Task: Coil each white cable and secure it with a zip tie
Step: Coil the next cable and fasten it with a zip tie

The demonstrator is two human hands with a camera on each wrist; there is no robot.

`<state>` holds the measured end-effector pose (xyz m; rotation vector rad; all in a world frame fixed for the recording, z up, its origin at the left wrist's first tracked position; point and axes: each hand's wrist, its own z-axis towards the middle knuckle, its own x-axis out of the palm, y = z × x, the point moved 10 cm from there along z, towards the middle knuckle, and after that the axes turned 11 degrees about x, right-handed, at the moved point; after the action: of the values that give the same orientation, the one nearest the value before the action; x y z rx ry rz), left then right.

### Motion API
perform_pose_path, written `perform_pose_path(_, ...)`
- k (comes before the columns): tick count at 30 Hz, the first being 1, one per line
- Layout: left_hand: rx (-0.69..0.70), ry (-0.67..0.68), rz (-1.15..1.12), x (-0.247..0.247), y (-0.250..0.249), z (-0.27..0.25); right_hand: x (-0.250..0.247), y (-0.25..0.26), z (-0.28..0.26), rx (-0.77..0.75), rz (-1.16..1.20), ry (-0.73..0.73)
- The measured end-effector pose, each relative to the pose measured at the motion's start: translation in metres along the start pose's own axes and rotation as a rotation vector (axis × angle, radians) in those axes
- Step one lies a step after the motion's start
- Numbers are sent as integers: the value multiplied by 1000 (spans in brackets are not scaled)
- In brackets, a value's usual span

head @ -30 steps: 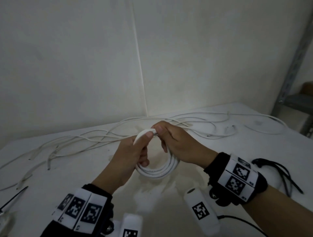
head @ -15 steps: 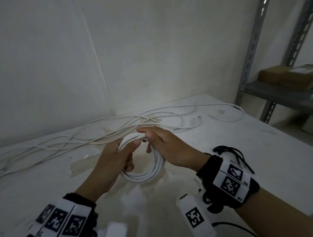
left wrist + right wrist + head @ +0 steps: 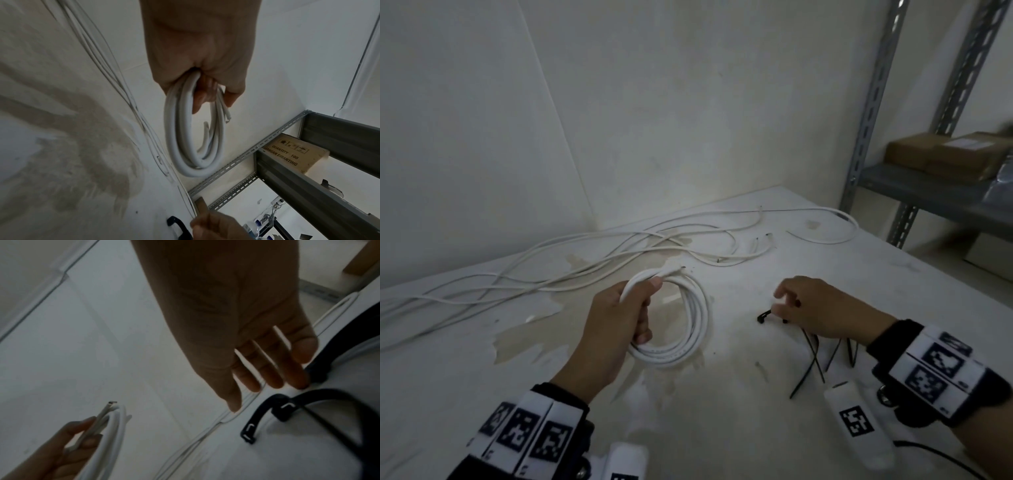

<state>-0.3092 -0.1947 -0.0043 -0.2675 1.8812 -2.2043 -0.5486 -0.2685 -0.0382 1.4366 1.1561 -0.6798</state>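
I am facing a corner where two plain white walls [image 3: 688, 102] meet, the seam [image 3: 558, 113] running down to the back of my white worktop [image 3: 722, 428], whose surface is blotched with tan stains [image 3: 530, 339]. The light is dim and greyish. To my right stands a grey slotted-steel rack [image 3: 873, 102]; a brown cardboard box [image 3: 945, 154] sits on its shelf [image 3: 928, 195].

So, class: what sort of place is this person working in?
Probably a storeroom or workshop corner: a slotted metal shelving rack holding a cardboard box, and a stained white table against bare walls.
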Motion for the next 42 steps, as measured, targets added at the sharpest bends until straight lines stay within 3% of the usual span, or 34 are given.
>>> perform_pose_path(5,-21,-42,-6,-7,3,2,17,-29,12,170,-162,104)
perform_pose_path(15,12,-142,-4,-41,-4,3,-10,-6,24,117,-116,-120)
perform_pose_path(20,55,-217,-8,-64,-13,4,-28,62,1,-127,312,-208)
perform_pose_path(29,101,-337,63,-124,-25,-10,-2,205,-42,-449,659,-8)
perform_pose_path(37,142,-460,54,-177,-36,-29,29,263,-55,-444,839,117)
perform_pose_path(42,209,-519,45,-194,-42,-40,42,282,-57,-407,820,87)
